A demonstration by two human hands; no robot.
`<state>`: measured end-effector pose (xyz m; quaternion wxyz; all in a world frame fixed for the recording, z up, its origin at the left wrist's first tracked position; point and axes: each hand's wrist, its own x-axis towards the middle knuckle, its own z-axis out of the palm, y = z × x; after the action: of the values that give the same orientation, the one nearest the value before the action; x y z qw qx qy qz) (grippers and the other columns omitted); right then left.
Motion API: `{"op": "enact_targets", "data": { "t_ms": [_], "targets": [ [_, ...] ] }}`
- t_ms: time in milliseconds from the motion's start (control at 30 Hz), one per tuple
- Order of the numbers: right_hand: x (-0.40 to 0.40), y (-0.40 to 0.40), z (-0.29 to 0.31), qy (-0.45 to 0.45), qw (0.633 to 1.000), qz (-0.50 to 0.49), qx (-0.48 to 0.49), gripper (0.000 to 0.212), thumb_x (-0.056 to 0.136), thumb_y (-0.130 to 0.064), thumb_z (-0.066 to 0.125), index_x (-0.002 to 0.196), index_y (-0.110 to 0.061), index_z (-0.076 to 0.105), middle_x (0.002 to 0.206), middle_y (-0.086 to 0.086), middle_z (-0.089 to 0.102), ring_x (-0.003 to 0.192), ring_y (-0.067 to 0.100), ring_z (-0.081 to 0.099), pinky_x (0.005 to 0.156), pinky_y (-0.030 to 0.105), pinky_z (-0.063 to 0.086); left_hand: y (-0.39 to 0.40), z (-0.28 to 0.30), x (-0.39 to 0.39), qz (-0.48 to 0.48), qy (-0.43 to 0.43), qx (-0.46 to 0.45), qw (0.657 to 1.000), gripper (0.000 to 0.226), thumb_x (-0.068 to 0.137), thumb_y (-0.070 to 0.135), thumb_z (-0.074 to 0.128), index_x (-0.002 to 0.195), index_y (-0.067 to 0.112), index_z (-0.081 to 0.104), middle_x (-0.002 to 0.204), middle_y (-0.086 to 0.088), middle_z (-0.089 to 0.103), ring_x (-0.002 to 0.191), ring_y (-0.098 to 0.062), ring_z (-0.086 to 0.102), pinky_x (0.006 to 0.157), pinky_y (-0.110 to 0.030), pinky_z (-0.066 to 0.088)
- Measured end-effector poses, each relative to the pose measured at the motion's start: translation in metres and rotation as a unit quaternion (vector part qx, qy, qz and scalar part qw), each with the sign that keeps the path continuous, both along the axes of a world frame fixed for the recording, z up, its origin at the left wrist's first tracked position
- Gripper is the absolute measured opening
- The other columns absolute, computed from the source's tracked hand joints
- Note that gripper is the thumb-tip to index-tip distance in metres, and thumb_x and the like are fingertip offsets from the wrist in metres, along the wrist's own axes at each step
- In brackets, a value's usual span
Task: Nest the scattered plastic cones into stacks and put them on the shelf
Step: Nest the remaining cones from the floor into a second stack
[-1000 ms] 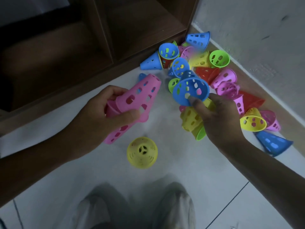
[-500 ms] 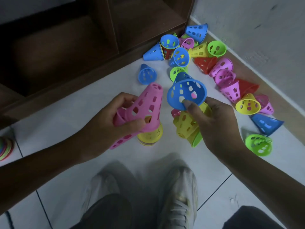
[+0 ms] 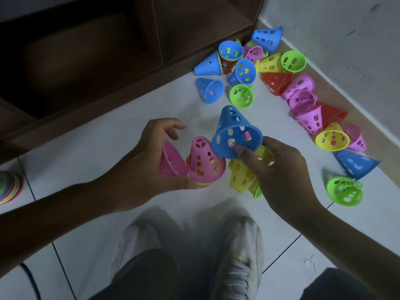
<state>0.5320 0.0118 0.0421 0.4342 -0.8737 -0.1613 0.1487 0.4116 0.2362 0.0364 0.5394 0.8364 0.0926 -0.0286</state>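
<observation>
My right hand (image 3: 279, 169) pinches the blue cone (image 3: 236, 135) by its wide rim, thumb inside, with a yellow cone (image 3: 240, 176) and a green one tucked under the same fingers. My left hand (image 3: 151, 167) has its fingers spread loose above, while a pink cone (image 3: 171, 161) lies against the palm; I cannot tell how firmly it is held. Just beside it, the floor stack (image 3: 203, 163) stands upright on the tile, pink on top, yellow rims showing beneath.

The right grip is crowded: three cones in one pinch, so the blue one could slip or drag the yellow loose as I tip it over the stack. The stack is narrow and free-standing; a sideways nudge from either hand would topple it.

A second ago my left hand clutched the nested pink cones in the air and the yellow one stood bare on the floor. Now one pink caps that stack and the fingers have opened.

The loose pile (image 3: 281, 83) lies well apart by the wall, the shelf (image 3: 194, 29) beyond.
</observation>
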Motion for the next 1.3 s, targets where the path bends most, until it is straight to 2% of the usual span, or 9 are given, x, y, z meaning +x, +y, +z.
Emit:
{"op": "enact_targets", "data": {
  "t_ms": [67, 200, 333, 467, 600, 833, 933, 1133, 1300],
  "targets": [
    [0.000, -0.001, 0.001, 0.003, 1.000, -0.001, 0.001, 0.026, 0.090, -0.045, 0.065, 0.106, -0.026, 0.074, 0.083, -0.006, 0.073, 0.076, 0.009, 0.064, 0.063, 0.012, 0.048, -0.002, 0.007, 0.008, -0.007, -0.028, 0.007, 1.000, 0.080, 0.050, 0.061, 0.081, 0.112, 0.071, 0.031, 0.124, 0.007, 0.040, 0.105, -0.012, 0.056, 0.080, -0.020, 0.058],
    [-0.001, -0.003, -0.001, 0.024, 1.000, -0.008, 0.003, 0.030, 0.092, -0.044, 0.064, 0.109, -0.023, 0.074, 0.087, -0.004, 0.075, 0.076, 0.008, 0.067, 0.064, 0.008, 0.048, 0.000, 0.012, 0.019, 0.034, -0.085, 0.026, 0.995, 0.028, 0.082, 0.025, 0.072, 0.095, 0.032, 0.049, 0.098, -0.006, 0.046, 0.095, -0.028, 0.048, 0.061, -0.002, 0.041],
    [0.000, -0.007, -0.005, 0.038, 0.999, -0.017, 0.010, 0.030, 0.093, -0.043, 0.062, 0.109, -0.022, 0.074, 0.088, -0.002, 0.075, 0.077, 0.011, 0.069, 0.062, 0.010, 0.050, 0.000, 0.015, 0.015, -0.014, -0.073, 0.062, 0.995, 0.095, 0.050, 0.068, 0.083, 0.121, 0.070, 0.019, 0.121, 0.005, 0.036, 0.105, -0.016, 0.056, 0.073, -0.012, 0.054],
    [0.002, -0.012, -0.008, 0.042, 0.999, -0.031, 0.011, 0.027, 0.093, -0.044, 0.062, 0.106, -0.023, 0.074, 0.085, -0.002, 0.075, 0.077, 0.013, 0.070, 0.064, 0.020, 0.055, 0.002, 0.016, 0.016, -0.017, -0.056, 0.032, 0.998, 0.120, 0.048, 0.051, 0.093, 0.135, 0.058, 0.011, 0.122, 0.009, 0.055, 0.103, -0.007, 0.064, 0.076, -0.017, 0.057],
    [0.005, -0.016, -0.009, 0.038, 0.999, -0.037, 0.008, 0.025, 0.093, -0.044, 0.062, 0.105, -0.026, 0.073, 0.085, -0.006, 0.074, 0.077, 0.008, 0.067, 0.062, 0.012, 0.050, 0.001, 0.020, 0.014, -0.024, 0.008, 0.023, 0.999, 0.111, 0.045, 0.058, 0.088, 0.131, 0.058, 0.018, 0.144, 0.013, 0.049, 0.113, -0.010, 0.064, 0.080, -0.017, 0.058],
    [0.004, -0.016, -0.011, 0.040, 0.999, -0.036, 0.009, 0.028, 0.092, -0.045, 0.061, 0.109, -0.026, 0.072, 0.086, -0.010, 0.072, 0.079, 0.003, 0.064, 0.061, 0.007, 0.047, -0.007, 0.032, 0.021, -0.112, 0.045, 0.237, 0.964, 0.115, 0.058, 0.067, 0.068, 0.157, 0.033, 0.021, 0.146, 0.015, 0.021, 0.115, -0.004, 0.040, 0.072, 0.000, 0.039],
    [0.005, -0.017, -0.011, 0.039, 0.999, -0.035, 0.008, 0.030, 0.092, -0.045, 0.062, 0.109, -0.024, 0.073, 0.085, -0.008, 0.073, 0.077, 0.005, 0.065, 0.061, 0.008, 0.048, -0.008, 0.034, 0.023, -0.117, -0.009, 0.274, 0.954, 0.112, 0.059, 0.070, 0.067, 0.155, 0.038, 0.019, 0.123, 0.010, 0.024, 0.097, -0.008, 0.045, 0.058, 0.002, 0.036],
    [0.007, -0.018, -0.010, 0.032, 0.999, -0.033, 0.008, 0.029, 0.092, -0.043, 0.062, 0.110, -0.022, 0.074, 0.084, -0.009, 0.072, 0.075, 0.003, 0.064, 0.060, 0.006, 0.045, -0.004, 0.038, 0.028, -0.092, -0.070, 0.279, 0.953, 0.105, 0.061, 0.068, 0.071, 0.152, 0.044, 0.024, 0.114, 0.011, 0.059, 0.090, -0.008, 0.061, 0.072, -0.019, 0.055],
    [0.007, -0.017, -0.007, 0.026, 0.999, -0.031, 0.002, 0.035, 0.091, -0.048, 0.061, 0.112, -0.023, 0.073, 0.088, -0.005, 0.073, 0.079, 0.009, 0.066, 0.062, 0.009, 0.047, -0.015, 0.034, 0.037, -0.093, -0.045, 0.263, 0.959, 0.103, 0.064, 0.049, 0.089, 0.151, 0.037, 0.035, 0.113, 0.011, 0.059, 0.100, -0.009, 0.056, 0.081, -0.030, 0.054]
  ]
}}
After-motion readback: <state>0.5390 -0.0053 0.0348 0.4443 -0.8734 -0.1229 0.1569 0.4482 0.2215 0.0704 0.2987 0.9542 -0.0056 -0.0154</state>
